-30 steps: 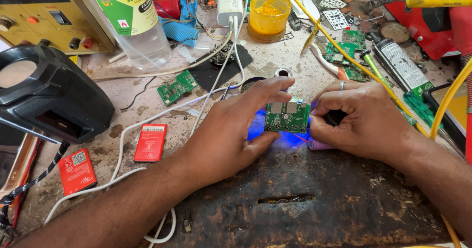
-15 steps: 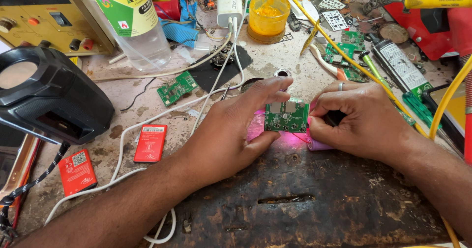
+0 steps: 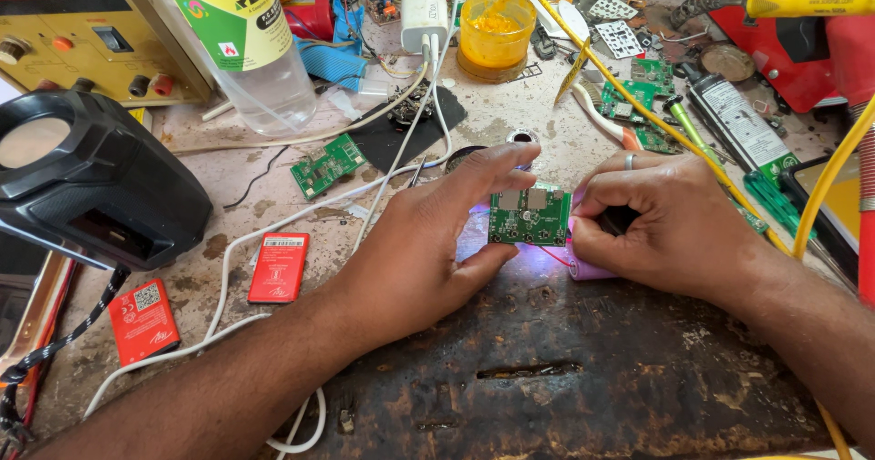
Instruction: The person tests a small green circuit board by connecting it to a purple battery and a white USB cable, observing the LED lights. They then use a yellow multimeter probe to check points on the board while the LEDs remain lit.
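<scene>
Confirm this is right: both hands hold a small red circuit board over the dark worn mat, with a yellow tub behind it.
Not quite. The head view shows the circuit board is green, not red. The left hand and right hand do hold it over the dark mat, with the yellow tub behind.

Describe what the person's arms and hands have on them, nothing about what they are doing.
Both forearms are bare as far as the picture shows, with no sleeves, gloves or watch in view. The left hand wears nothing. The right hand has a plain silver-coloured ring on one finger. No cables or markings on either arm.
</scene>
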Motion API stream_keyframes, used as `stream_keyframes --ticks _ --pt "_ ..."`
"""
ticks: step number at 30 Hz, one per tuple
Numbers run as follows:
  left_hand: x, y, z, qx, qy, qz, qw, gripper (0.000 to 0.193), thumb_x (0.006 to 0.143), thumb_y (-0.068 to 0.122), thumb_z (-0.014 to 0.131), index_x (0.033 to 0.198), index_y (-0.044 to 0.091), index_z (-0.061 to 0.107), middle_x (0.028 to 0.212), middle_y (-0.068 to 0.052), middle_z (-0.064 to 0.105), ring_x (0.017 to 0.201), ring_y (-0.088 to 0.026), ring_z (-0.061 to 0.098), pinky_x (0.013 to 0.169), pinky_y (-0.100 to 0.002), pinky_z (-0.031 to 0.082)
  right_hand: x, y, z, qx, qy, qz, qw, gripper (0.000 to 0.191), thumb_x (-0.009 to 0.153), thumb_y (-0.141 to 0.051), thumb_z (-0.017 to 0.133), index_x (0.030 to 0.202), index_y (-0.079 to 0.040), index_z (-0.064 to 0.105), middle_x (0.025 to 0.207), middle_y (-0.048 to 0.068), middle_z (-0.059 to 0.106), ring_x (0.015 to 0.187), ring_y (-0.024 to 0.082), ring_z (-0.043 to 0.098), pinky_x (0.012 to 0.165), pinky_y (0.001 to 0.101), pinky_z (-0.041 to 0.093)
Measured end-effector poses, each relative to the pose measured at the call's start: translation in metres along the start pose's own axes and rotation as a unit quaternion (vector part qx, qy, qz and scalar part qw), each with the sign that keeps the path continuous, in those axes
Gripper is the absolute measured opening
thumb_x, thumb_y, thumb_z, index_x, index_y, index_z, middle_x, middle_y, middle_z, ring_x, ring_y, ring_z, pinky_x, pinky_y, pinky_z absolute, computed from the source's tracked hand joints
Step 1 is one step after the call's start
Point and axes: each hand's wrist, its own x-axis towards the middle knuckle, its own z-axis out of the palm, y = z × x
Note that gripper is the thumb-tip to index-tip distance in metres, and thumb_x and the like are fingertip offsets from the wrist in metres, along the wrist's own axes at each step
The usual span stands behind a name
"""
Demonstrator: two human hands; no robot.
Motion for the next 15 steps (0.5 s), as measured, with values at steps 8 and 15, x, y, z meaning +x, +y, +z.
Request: stream_keyframes --ticks 8,15 --pt "0.0003 0.0005 -0.0005 0.002 -0.002 -0.001 1.000 0.078 0.089 0.009 0.079 0.155 0.012 0.038 0.138 -0.012 0.068 0.130 -0.031 0.067 0.108 -0.040 0.055 -0.0004 0.0002 0.0000 0.005 -0.004 0.011 1.000 0.015 0.074 -0.014 0.078 0.079 -0.001 0.073 0.080 0.006 0.076 0.061 0.016 0.072 0.063 0.0288 0.055" --pt "0.0001 -0.0004 0.0000 -0.008 -0.002 -0.010 1.000 0.078 0.089 0.009 0.079 0.155 0.010 0.038 0.138 -0.014 0.068 0.132 -0.030 0.066 0.109 -0.040 0.054 0.0002 0.0002 -0.0006 0.000 -0.002 -0.001 1.000 0.015 0.073 -0.014 0.079 0.078 -0.001 0.073 0.081 0.006 0.076 0.067 0.018 0.071 0.062 0.0296 0.056"
